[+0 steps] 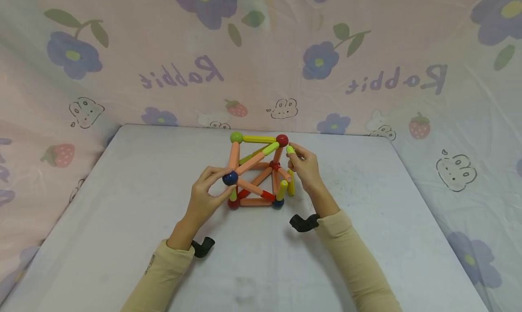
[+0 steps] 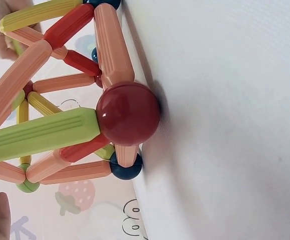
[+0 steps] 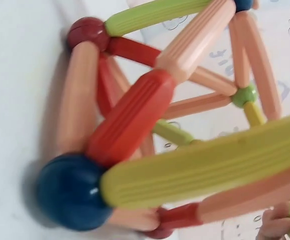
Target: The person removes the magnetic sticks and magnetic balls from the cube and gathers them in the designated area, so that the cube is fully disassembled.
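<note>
A frame of magnetic sticks and balls [image 1: 255, 202] stands in the middle of the table. My left hand [image 1: 204, 194] pinches the dark blue ball [image 1: 230, 178] at its upper near-left corner between thumb and fingers. Beside the upper right dark red ball [image 1: 282, 140], my right hand [image 1: 306, 169] pinches a light green stick [image 1: 290, 150]. In the left wrist view, a dark red ball [image 2: 128, 114] sits low at a corner, joined to a green stick [image 2: 44, 135]. A curved yellow stick [image 3: 210, 162] rises from the lower blue ball [image 3: 73, 192] in the right wrist view.
The white table [image 1: 346, 257] reaches back to a pink printed curtain [image 1: 261, 54]. Another yellow stick [image 1: 291, 187] shows at the frame's right side. A black wrist mount [image 1: 304, 223] juts from the right cuff, another [image 1: 203, 247] from the left.
</note>
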### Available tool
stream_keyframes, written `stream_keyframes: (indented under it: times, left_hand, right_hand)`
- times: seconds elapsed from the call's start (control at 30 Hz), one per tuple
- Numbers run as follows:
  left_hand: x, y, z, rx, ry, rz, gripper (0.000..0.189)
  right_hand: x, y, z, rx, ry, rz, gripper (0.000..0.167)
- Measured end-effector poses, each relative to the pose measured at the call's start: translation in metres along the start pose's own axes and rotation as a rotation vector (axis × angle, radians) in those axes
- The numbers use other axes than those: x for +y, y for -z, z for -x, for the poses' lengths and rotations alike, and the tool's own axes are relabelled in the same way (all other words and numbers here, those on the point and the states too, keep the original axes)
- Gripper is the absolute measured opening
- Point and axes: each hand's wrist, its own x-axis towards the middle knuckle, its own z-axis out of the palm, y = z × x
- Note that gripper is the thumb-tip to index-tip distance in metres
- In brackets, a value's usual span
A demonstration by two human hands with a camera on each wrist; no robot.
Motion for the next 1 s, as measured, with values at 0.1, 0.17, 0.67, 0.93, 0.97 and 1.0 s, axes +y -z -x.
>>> stream_keyframes:
  times: [0.1, 0.17, 0.67, 0.93, 0.97, 1.0]
  left_hand:
    - [0.001, 0.0, 0.0, -0.001, 0.004, 0.001, 0.044]
    - [0.001, 0.0, 0.0, -0.002, 0.009, 0.003, 0.044]
    - [0.0, -0.001, 0.002, 0.001, 0.021, -0.005, 0.045]
    - [-0.001, -0.001, 0.001, -0.002, 0.018, 0.0, 0.044]
    - [-0.001, -0.001, 0.001, -0.002, 0.018, -0.001, 0.044]
    - [-0.001, -0.001, 0.001, -0.001, 0.018, -0.003, 0.045]
  right_hand:
    - [0.009, 0.003, 0.001, 0.023, -0.016, 0.051, 0.039]
    - [0.017, 0.006, 0.0, 0.042, -0.037, 0.087, 0.039]
    - [0.065, 0.023, -0.013, 0.144, -0.197, 0.324, 0.037]
    - [0.071, 0.025, -0.018, 0.104, -0.266, 0.422, 0.04]
    - [0.072, 0.025, -0.019, 0.098, -0.267, 0.428, 0.04]
    - [0.072, 0.025, -0.019, 0.092, -0.264, 0.436, 0.041]
